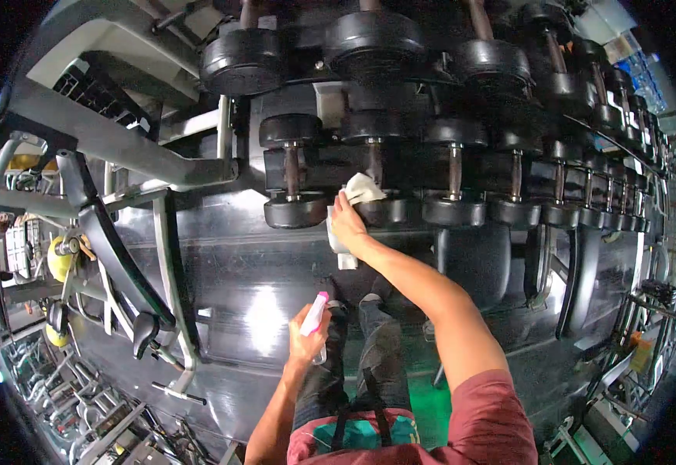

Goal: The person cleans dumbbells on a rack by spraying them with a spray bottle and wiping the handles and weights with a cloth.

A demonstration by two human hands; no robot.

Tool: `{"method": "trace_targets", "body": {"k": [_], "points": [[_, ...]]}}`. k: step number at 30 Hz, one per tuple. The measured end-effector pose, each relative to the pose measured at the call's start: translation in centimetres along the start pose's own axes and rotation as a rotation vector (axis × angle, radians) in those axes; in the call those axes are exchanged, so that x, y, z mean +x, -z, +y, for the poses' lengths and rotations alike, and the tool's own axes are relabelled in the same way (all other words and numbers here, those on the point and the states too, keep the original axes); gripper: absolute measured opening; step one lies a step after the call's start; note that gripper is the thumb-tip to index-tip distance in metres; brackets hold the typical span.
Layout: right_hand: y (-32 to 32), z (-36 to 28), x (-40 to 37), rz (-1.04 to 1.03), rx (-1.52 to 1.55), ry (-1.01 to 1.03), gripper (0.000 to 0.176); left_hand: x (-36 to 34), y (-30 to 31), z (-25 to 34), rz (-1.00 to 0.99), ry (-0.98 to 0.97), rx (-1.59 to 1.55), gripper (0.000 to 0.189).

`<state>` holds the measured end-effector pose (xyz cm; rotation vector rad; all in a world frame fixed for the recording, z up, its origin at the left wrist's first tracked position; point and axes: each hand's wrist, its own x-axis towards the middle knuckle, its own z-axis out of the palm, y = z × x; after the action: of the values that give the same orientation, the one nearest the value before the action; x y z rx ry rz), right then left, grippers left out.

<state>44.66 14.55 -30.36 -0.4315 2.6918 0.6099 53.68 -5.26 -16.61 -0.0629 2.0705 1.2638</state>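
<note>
My right hand (pixel 347 225) holds a whitish cloth (pixel 363 188) against the near head of a black dumbbell (pixel 384 211) on the lower rack; part of the cloth hangs below the hand. Closed round a spray bottle (pixel 315 314) with a pink and white top is my left hand (pixel 307 335), low in front of my legs. Another dumbbell (pixel 294 211) lies just left of the cloth, its brown handle upright in the view.
An upper row of larger dumbbells (pixel 373 43) runs above the lower one, both stretching right. A grey-framed machine (pixel 121 143) and a black padded bench (pixel 117 240) stand at the left. A dark bench pad (pixel 474 263) is below the rack.
</note>
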Motion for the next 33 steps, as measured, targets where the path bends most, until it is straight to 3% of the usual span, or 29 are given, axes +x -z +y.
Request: {"method": "trace_targets", "body": {"k": [3, 4, 5, 6, 10, 12, 14, 17, 18, 20, 26, 30, 33], "points": [[-2.0, -2.4, 3.6, -0.287, -0.047, 0.144, 0.041, 0.5, -0.2, -1.8, 0.122, -0.336, 0.126, 0.016], [-2.0, -2.9, 4.0, -0.321, -0.052, 0.146, 0.043, 0.3, -0.3, -1.0, 0.130, -0.334, 0.128, 0.016], [-6.4, -5.7, 6.2, -0.299, -0.036, 0.071, 0.049, -0.2, -0.2, 0.3, 0.101, -0.184, 0.030, 0.015], [-6.2, -6.0, 6.3, -0.294, -0.034, 0.077, 0.049, -0.5, -0.3, 1.1, 0.069, -0.034, -0.067, 0.015], [-4.1, -5.3, 4.7, -0.379, -0.154, 0.100, 0.056, -0.4, -1.1, -0.5, 0.103, -0.098, -0.026, 0.014], [0.2, -1.6, 0.4, -0.175, 0.010, 0.060, 0.045, -0.8, -1.4, 0.4, 0.075, -0.064, -0.049, 0.014], [0.6, -0.2, -1.3, -0.176, 0.080, 0.027, 0.038, -1.0, -1.6, 0.8, 0.047, -0.029, -0.070, 0.014], [-2.0, 1.5, -6.1, 0.504, 0.488, -0.109, 0.026, -1.2, -1.9, 0.4, 0.004, 0.020, -0.089, 0.014], [-2.6, 2.1, -7.6, 0.635, 0.631, -0.143, 0.028, -1.0, -2.2, -0.6, 0.018, -0.058, -0.058, 0.014], [-2.0, 3.5, -10.5, 0.692, 0.682, -0.259, 0.032, -0.7, -2.3, -1.4, 0.029, -0.134, -0.022, 0.014], [-5.2, 0.8, -11.7, 0.841, 1.258, -0.901, 0.052, -1.2, -1.4, -0.1, -0.058, 0.056, -0.024, 0.018], [-6.5, 0.0, -10.3, 0.931, 1.335, -1.048, 0.053, -1.0, -1.3, -1.7, -0.049, -0.072, 0.062, 0.018], [-10.3, -1.5, -8.9, 0.830, 1.338, -1.291, 0.041, -1.1, -1.1, -2.1, -0.049, -0.108, 0.092, 0.017]]}}
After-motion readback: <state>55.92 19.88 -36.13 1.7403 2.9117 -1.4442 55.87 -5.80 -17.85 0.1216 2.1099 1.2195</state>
